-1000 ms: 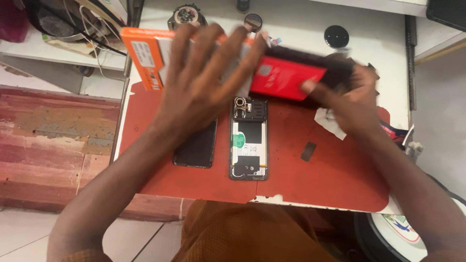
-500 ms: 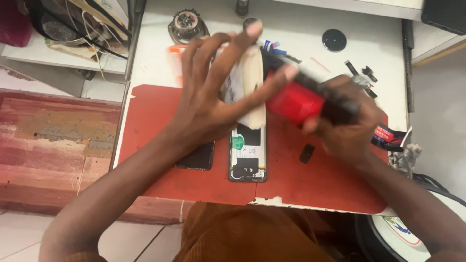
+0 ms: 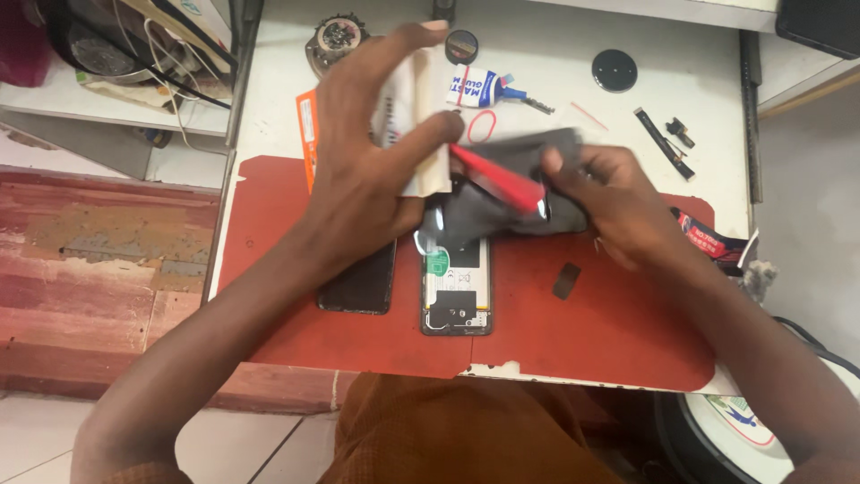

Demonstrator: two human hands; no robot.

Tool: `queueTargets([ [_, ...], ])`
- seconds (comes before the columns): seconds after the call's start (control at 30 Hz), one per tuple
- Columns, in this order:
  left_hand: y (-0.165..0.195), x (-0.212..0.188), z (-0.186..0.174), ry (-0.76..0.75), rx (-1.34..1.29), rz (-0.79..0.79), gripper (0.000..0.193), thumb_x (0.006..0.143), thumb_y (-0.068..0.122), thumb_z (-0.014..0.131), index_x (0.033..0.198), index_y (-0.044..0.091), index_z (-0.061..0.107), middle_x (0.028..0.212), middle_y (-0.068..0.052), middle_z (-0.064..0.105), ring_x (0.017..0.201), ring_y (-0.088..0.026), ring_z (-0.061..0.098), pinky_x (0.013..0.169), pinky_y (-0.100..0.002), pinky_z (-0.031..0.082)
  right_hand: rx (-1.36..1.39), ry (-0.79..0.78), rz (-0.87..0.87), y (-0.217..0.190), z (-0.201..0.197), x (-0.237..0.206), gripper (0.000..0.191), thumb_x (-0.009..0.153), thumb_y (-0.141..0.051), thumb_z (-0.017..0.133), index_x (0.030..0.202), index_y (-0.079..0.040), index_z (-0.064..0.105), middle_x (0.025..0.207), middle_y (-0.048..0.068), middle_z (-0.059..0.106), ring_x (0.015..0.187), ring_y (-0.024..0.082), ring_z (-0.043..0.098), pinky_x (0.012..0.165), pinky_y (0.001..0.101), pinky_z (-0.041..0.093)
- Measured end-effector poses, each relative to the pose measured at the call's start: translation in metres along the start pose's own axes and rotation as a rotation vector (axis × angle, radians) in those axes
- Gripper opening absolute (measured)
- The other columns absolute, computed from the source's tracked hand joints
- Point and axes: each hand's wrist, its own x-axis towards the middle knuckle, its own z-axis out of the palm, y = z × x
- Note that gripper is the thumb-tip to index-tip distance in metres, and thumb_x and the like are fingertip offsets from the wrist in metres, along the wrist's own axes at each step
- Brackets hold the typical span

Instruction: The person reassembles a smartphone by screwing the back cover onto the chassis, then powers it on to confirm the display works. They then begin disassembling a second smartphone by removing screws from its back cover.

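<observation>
Left hand [image 3: 367, 170] pinches a pale box [image 3: 419, 125] between thumb and fingers. Right hand [image 3: 618, 202] grips a dark pouch [image 3: 502, 202] with a red card [image 3: 497, 177], above an opened phone [image 3: 457, 291] on a red mat [image 3: 287, 269].

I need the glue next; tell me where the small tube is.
In the head view, the glue tube lies on the white tabletop beyond the red mat, just past the left hand, beside a red rubber band.

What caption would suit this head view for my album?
Left hand holds a white card, right hand a dark sleeve, above an opened phone on a red mat.
</observation>
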Motion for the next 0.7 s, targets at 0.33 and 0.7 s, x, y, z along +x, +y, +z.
queueTargets([
  [0.33,0.010,-0.004,0.007,-0.095,-0.028,-0.085,0.042,0.075,0.003,0.079,0.113,0.013,0.067,0.159,-0.016,0.036,0.147,-0.039,0.038,0.116,-0.056,0.035,-0.773,0.062,-0.889,-0.005,-0.013,-0.015,0.046,0.087,-0.039,0.083,0.112,-0.003,0.072,0.103,0.008,0.069,0.065,0.008,0.055,0.052,0.0234,0.045],
  [0.7,0.066,-0.007,0.031,-0.523,0.103,0.151,0.115,0.065,0.049,0.085,0.160,0.019,0.028,0.154,-0.022,0.037,0.143,-0.048,0.039,0.110,-0.066,0.032,-0.848,0.847,-0.517,0.061,-0.162,0.012,0.025,0.099,-0.020,0.078,0.090,-0.006,0.059,0.080,0.004,0.058,0.067,0.015,0.054,0.058,0.0299,0.044],
])
